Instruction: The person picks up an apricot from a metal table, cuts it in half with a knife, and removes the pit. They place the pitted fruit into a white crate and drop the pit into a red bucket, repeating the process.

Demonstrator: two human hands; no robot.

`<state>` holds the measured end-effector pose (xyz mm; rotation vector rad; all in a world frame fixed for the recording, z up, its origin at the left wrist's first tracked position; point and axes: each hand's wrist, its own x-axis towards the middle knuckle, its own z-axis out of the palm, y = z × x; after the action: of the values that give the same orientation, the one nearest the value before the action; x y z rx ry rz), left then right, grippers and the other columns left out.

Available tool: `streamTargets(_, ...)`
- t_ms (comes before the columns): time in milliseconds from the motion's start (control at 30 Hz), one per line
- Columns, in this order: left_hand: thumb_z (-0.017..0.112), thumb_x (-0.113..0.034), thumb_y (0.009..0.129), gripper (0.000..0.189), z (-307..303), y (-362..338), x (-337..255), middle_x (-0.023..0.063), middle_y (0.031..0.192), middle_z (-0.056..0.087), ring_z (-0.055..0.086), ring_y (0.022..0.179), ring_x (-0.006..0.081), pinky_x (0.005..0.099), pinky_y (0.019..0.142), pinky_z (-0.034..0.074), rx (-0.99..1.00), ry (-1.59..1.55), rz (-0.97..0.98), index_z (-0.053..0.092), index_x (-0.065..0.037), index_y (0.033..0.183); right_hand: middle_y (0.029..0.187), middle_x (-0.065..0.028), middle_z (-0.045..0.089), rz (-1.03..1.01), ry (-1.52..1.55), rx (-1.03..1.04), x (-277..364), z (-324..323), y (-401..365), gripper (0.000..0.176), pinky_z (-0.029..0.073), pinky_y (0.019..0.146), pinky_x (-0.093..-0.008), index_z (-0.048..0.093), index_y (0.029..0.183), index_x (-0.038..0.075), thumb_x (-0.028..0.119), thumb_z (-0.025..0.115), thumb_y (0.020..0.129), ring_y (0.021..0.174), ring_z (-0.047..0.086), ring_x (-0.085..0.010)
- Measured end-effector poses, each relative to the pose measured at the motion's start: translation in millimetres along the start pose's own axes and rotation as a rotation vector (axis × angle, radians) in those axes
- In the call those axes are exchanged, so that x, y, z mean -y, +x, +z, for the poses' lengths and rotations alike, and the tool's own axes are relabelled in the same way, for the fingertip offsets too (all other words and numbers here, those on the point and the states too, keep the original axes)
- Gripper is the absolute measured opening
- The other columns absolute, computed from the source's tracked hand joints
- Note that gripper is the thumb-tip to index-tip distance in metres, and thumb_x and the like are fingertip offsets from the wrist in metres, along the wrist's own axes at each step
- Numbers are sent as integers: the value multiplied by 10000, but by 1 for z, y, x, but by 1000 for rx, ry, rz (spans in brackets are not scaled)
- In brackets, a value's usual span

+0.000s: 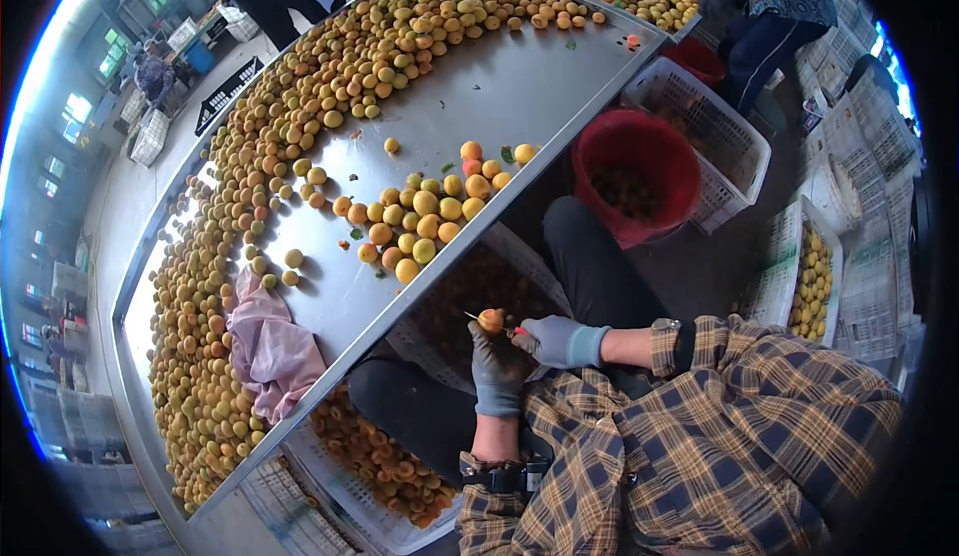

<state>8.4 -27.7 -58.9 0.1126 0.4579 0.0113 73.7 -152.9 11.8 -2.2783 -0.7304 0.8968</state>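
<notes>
My left hand (496, 368), in a grey work glove, holds a yellow-orange apricot (490, 320) up between its fingers. In my right hand (565, 341), also gloved, is a small knife with a red handle (516, 332). Its thin blade lies against the apricot, and the tip pokes out on the far side. Both hands are close together over my lap, above a crate (514, 256) that stands between my knees by the table edge. Whole apricots (425, 218) sit in a loose cluster on the metal table (479, 91) just ahead.
A long heap of apricots (230, 256) lines the table's far side. A pink cloth (270, 341) lies near its edge. Apricot halves fill a white crate (425, 538) beside my left leg. A red bucket (639, 146) and a white basket (744, 181) stand right. Other people (789, 16) work nearby.
</notes>
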Motion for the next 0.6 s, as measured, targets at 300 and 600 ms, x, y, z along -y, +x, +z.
streamTargets(300,544,-467,884,407,9,-13,-9,96,956,608,572,899,263,420,838,457,-61,27,68,571,-88,1028,762,-164,648,84,248,177,-8,6,8,467,452,692,-418,588,878,-1,426,411,946,770,632,-334)
streamTargets(600,519,-489,888,427,25,-11,-2,89,921,596,564,873,260,419,849,452,-140,95,2,559,-79,1000,863,-229,634,59,279,175,-14,13,31,504,447,739,-439,591,894,-9,453,396,945,871,595,-415)
